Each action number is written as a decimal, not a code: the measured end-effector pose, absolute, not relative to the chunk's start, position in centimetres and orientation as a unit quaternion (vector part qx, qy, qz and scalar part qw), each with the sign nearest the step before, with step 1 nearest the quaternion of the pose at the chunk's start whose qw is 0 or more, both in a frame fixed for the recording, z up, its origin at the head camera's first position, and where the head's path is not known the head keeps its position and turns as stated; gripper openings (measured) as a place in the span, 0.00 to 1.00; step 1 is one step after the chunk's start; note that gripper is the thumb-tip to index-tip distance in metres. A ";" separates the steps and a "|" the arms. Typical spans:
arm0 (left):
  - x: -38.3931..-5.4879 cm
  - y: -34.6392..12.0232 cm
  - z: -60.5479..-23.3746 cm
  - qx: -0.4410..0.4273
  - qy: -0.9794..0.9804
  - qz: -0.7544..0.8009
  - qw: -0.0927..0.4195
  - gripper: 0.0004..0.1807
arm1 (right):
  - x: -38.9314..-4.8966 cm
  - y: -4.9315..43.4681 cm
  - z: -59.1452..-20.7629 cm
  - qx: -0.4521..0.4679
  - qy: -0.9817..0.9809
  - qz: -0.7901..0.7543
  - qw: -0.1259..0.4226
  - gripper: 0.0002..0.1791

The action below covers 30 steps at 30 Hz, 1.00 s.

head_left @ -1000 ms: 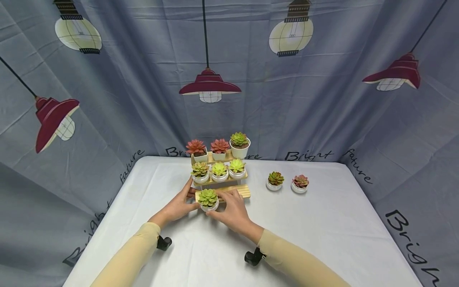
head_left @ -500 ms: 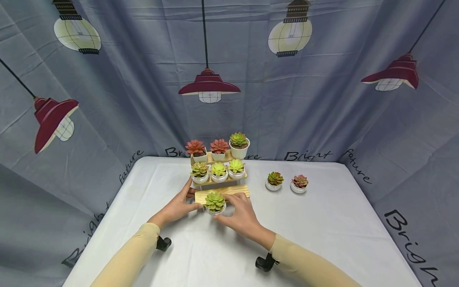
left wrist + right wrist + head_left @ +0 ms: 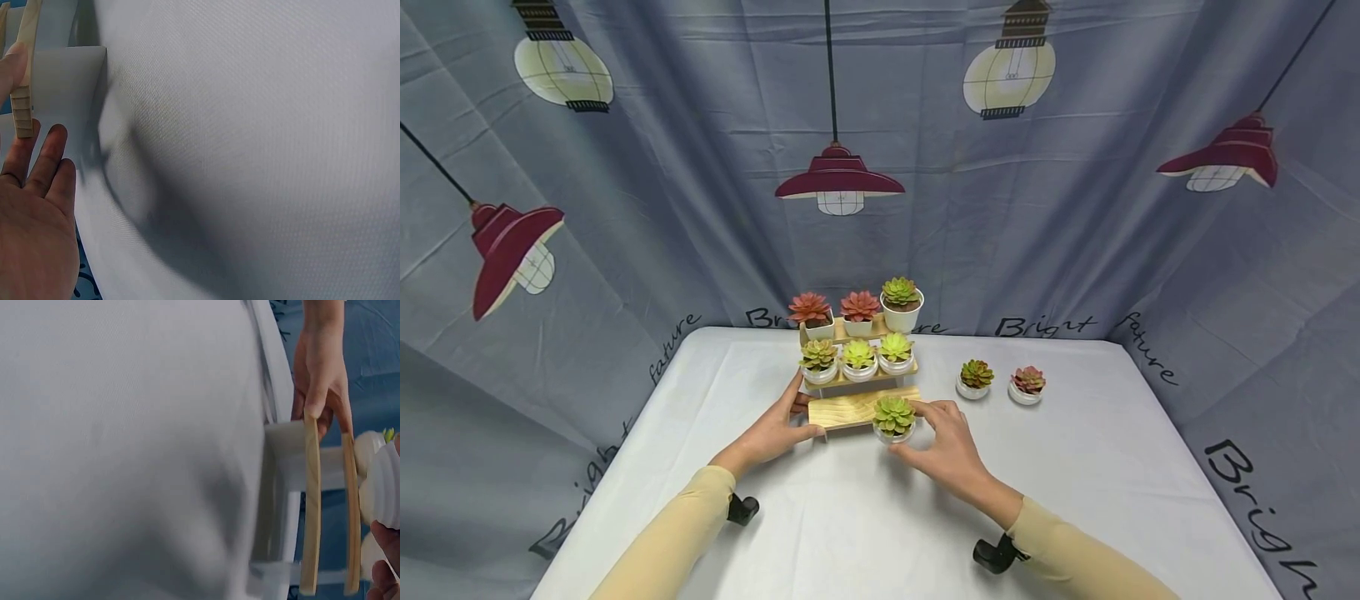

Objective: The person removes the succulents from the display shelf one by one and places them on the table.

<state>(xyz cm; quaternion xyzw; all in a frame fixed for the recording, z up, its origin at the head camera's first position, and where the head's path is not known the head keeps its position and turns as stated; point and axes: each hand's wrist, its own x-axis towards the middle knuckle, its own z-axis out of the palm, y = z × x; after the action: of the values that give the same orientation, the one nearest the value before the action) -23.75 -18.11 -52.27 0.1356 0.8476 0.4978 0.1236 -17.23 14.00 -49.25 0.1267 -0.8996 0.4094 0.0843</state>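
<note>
Even, bright light falls on the bench [image 3: 1075, 492] around my right grip [image 3: 951, 446], with faint soft shadow beneath it. My wrist views look dimmer and greyer, broad soft-edged shadows spreading beside my left grip [image 3: 39, 228].

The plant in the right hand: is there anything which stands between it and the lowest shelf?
Nothing visible. In the head view, the plant overlaps the right end of the lowest shelf; the left hand is at the other end.

both your forearms [image 3: 672, 529] reach forward, angled inward. your left hand [image 3: 777, 427] grips, its thumb [image 3: 12, 67] apart from the outstretched lower fingers [image 3: 48, 159]; your right hand [image 3: 951, 450] pinches, thumb opposing forefinger [image 3: 928, 411].
</note>
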 end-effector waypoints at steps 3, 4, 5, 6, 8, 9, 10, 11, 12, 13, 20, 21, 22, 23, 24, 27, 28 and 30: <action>-23.7 -18.1 -52.2 0.133 0.848 0.498 0.125 0.64 | -17.4 15.3 -49.2 0.109 -0.900 0.415 0.083 0.42; -23.7 -18.1 -52.2 0.133 0.847 0.498 0.126 0.64 | -17.4 15.8 -49.2 0.102 -0.900 0.417 0.083 0.42; -23.7 -18.1 -52.2 0.132 0.847 0.498 0.126 0.64 | -17.5 16.2 -49.2 0.094 -0.899 0.419 0.082 0.43; -23.7 -18.1 -52.2 0.132 0.847 0.499 0.127 0.64 | -17.6 16.7 -49.2 0.086 -0.899 0.421 0.082 0.43; -23.7 -18.1 -52.3 0.133 0.847 0.499 0.127 0.64 | -17.8 17.7 -49.1 0.070 -0.900 0.423 0.082 0.44; -23.7 -18.0 -52.3 0.133 0.846 0.500 0.128 0.64 | -17.8 18.1 -49.0 0.064 -0.899 0.425 0.081 0.45; -23.8 -18.0 -52.3 0.133 0.846 0.500 0.128 0.64 | -17.9 18.6 -49.0 0.058 -0.899 0.426 0.081 0.45; -23.8 -18.0 -52.3 0.134 0.845 0.501 0.128 0.64 | -18.1 19.0 -48.9 0.053 -0.899 0.427 0.081 0.46; -23.8 -18.0 -52.3 0.134 0.845 0.502 0.128 0.64 | -18.2 19.5 -48.8 0.049 -0.899 0.428 0.081 0.46; -23.8 -18.1 -52.3 0.134 0.845 0.502 0.128 0.64 | -18.3 19.9 -48.8 0.046 -0.899 0.429 0.082 0.47; -23.8 -18.1 -52.4 0.133 0.847 0.498 0.130 0.64 | -19.0 22.8 -48.6 0.022 -0.893 0.441 0.093 0.48; -23.8 -18.1 -52.4 0.132 0.847 0.498 0.131 0.64 | -19.2 23.2 -48.5 0.018 -0.890 0.446 0.094 0.48; -23.8 -18.1 -52.4 0.132 0.848 0.497 0.131 0.64 | -19.3 23.7 -48.5 0.014 -0.888 0.450 0.096 0.48; -23.8 -18.1 -52.4 0.131 0.848 0.497 0.132 0.64 | -19.4 24.1 -48.4 0.011 -0.885 0.455 0.098 0.48; -23.8 -18.1 -52.4 0.131 0.848 0.496 0.132 0.64 | -19.5 24.5 -48.4 0.007 -0.883 0.458 0.102 0.48; -23.8 -18.1 -52.4 0.132 0.847 0.498 0.131 0.64 | -19.9 25.9 -48.3 -0.008 -0.877 0.468 0.107 0.49; -23.9 -18.1 -52.4 0.133 0.847 0.498 0.130 0.64 | -20.0 26.3 -48.2 -0.014 -0.877 0.469 0.109 0.49; -23.9 -18.1 -52.3 0.137 0.847 0.498 0.128 0.64 | -20.1 27.1 -48.0 -0.029 -0.874 0.472 0.110 0.50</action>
<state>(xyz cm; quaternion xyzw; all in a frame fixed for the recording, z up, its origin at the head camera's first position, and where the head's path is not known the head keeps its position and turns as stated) -23.87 -18.07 -52.32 0.1370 0.8468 0.4978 0.1280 -20.15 27.10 -48.00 -0.0286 -0.8744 0.4718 0.1095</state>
